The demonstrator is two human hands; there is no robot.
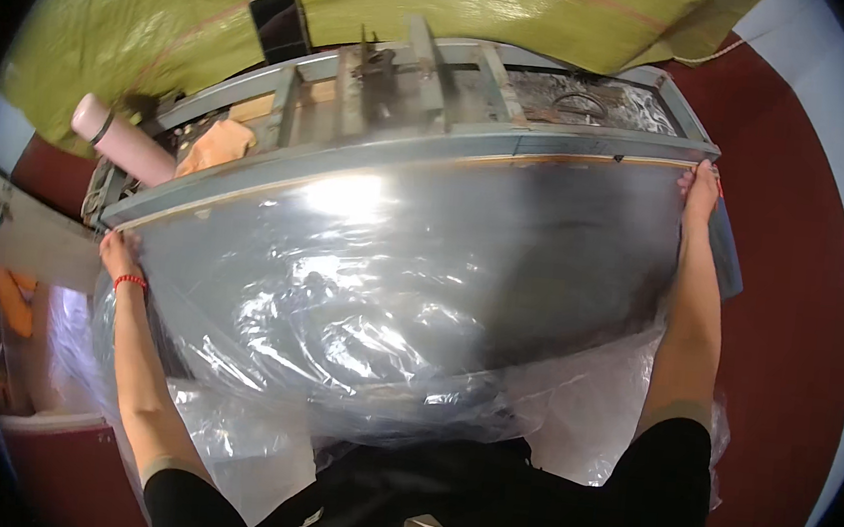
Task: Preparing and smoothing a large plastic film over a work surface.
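Note:
A wide sheet of clear plastic film [336, 326] spreads over a smooth dark grey surface in front of me, wrinkled and glossy on the left and flatter on the right. My left hand [118, 253], with a red bracelet on its wrist, is closed on the film's far left corner. At the far right corner my right hand [701, 193] pinches the film, its fingers curled. Both hands rest close against the long grey metal bar [402, 151] along the far edge. The film's near side hangs in loose folds by my body.
Behind the bar, a metal frame [429, 73] with crosspieces holds an orange cloth [217, 145] and a pink bottle [122, 140]. A black phone [280, 26] leans at the back before a yellow-green tarp [445, 5]. Dark red floor [788, 326] lies to the right.

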